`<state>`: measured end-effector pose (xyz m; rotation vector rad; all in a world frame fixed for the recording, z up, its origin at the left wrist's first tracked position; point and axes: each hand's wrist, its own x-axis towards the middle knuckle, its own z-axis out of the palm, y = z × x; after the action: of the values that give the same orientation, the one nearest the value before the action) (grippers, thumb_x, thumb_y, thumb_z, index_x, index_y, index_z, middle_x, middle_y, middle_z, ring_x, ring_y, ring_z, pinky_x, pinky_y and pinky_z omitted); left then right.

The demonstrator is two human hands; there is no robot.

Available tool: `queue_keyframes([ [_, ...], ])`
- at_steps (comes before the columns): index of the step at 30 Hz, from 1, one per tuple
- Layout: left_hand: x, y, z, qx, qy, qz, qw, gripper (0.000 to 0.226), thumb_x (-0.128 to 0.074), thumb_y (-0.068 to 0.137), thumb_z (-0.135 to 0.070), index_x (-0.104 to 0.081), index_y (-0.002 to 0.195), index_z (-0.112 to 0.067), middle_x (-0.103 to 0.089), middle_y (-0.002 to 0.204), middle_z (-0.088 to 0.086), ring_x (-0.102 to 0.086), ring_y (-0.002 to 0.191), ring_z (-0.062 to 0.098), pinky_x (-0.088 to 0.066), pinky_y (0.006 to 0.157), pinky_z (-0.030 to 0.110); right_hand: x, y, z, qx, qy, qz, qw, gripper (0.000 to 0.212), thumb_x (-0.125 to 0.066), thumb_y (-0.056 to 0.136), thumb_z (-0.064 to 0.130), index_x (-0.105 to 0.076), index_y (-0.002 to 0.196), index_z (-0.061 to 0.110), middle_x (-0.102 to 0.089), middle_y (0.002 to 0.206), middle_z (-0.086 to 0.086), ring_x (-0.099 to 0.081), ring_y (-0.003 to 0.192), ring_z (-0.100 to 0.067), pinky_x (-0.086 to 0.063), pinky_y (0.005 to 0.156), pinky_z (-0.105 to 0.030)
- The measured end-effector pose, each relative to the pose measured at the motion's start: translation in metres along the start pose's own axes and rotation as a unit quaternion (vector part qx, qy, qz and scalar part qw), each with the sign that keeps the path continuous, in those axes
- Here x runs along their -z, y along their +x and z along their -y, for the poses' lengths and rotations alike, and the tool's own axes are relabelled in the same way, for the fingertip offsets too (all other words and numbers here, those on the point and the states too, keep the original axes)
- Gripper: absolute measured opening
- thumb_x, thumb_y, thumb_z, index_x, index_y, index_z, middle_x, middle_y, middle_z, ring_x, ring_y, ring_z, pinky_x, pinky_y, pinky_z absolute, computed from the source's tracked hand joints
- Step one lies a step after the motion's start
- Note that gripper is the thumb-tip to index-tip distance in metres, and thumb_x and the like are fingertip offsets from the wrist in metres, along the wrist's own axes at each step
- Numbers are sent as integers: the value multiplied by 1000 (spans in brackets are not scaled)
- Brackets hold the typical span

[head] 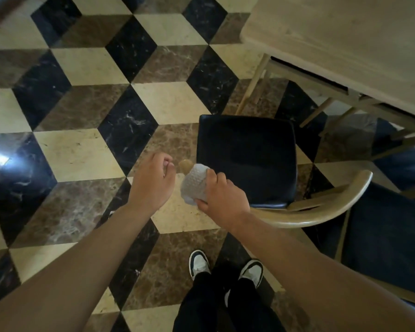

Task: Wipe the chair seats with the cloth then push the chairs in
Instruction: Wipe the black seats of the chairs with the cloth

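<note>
Desk (345,44) of pale wood stands up and to the right of the grip, well apart; the chair (321,212) is pulled clear of it, curved wooden backrest toward the person, so pushing in is not yet done. Chair seat (247,159): black padded cushion, glossy, squarish with rounded corners, lying just beyond and to the right of the grip. No crumbs or marks can be made out on it; too dark to tell. A second dark seat (388,240) sits further right, behind the backrest. Right hand (222,195) forms the grip: fingers curled tight around a bunched pale cloth (194,184), knobbly texture, wadded rather than flat, held at the seat's near left corner, probably not yet pressed down. Left hand (152,180) hangs just left of the grip, loosely curled, holding nothing. Judgement: step in hand is starting the wipe. Better to open the wad so more cloth meets the cushion, press flat, sweep in overlapping passes from the far edge toward the backrest, and steady the backrest with the free hand.
</note>
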<state>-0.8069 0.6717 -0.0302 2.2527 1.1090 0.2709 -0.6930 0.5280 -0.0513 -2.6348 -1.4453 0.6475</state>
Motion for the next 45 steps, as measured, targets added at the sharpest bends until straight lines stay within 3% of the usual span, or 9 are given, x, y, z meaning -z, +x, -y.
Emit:
queue_keyframes([
  [11, 2, 1, 3, 8, -8, 2, 1000, 19, -48, 103, -24, -63, 111, -14, -52, 104, -7, -57, 98, 15, -42, 84, 28, -4, 52, 45, 1, 74, -42, 996, 77, -68, 93, 46, -30, 147, 7, -51, 132, -13, -58, 114, -30, -54, 84, -40],
  [14, 6, 5, 5, 11, -9, 1, 1000, 20, -51, 103, -24, -60, 117, -13, -58, 109, -1, -56, 99, 16, -42, 84, 31, 3, 67, 49, 39, 103, -59, 992, 63, -77, 87, 25, -44, 139, 10, -58, 129, -10, -61, 113, -31, -55, 88, -41],
  [18, 12, 19, -6, -19, -1, -14, 1000, 21, -56, 101, -23, -57, 116, -8, -62, 110, 11, -60, 98, 27, -42, 79, 37, 31, 82, 35, -33, 270, -118, 955, 36, -58, 100, 20, -48, 133, 10, -61, 126, -11, -66, 104, -36, -55, 83, -49],
  [22, -11, 27, -57, -82, -11, 54, 995, 14, -59, 98, -18, -63, 95, -5, -64, 87, 12, -63, 79, 28, -53, 71, 46, 63, 61, -23, -112, 368, -214, 898, 42, -61, 100, 35, -50, 135, 15, -62, 126, -5, -63, 107, -29, -52, 84, -44],
  [24, -34, 24, -92, -146, 5, 91, 985, 15, -58, 97, -19, -62, 86, -11, -63, 79, 0, -63, 72, 21, -52, 65, 30, 73, 34, -65, -125, 385, -249, 880, 41, -63, 99, 37, -51, 133, 18, -63, 119, 3, -62, 103, -18, -52, 81, -36],
  [26, -63, 13, -135, -191, 20, 98, 976, 7, -58, 97, -22, -63, 98, -17, -61, 90, -8, -61, 79, 12, -41, 66, 13, 82, -4, -112, -162, 398, -290, 855, 40, -66, 96, 35, -52, 131, 23, -61, 111, 11, -60, 99, -7, -50, 79, -26],
  [35, -187, -89, -314, -263, -61, 257, 928, 22, -50, 102, -29, -59, 120, -22, -59, 113, -7, -58, 100, 9, -45, 77, 25, 94, -196, -283, -321, 447, -408, 728, 40, -68, 89, 44, -50, 124, 39, -63, 101, 22, -62, 92, 10, -52, 61, -12],
  [38, -222, -131, -363, -291, -46, 283, 913, 14, -51, 102, -26, -60, 111, -21, -61, 106, -4, -61, 97, 14, -50, 80, 34, 91, -262, -333, -340, 442, -423, 714, 41, -66, 86, 53, -46, 121, 49, -61, 100, 28, -56, 95, 19, -48, 61, -10],
  [45, -284, -221, -452, -353, 41, 313, 881, 21, -53, 102, -29, -57, 121, -22, -55, 109, -8, -58, 96, 8, -43, 70, 20, 68, -415, -433, -395, 406, -438, 698, 37, -68, 88, 45, -45, 117, 53, -60, 95, 35, -55, 95, 21, -48, 59, -9],
])
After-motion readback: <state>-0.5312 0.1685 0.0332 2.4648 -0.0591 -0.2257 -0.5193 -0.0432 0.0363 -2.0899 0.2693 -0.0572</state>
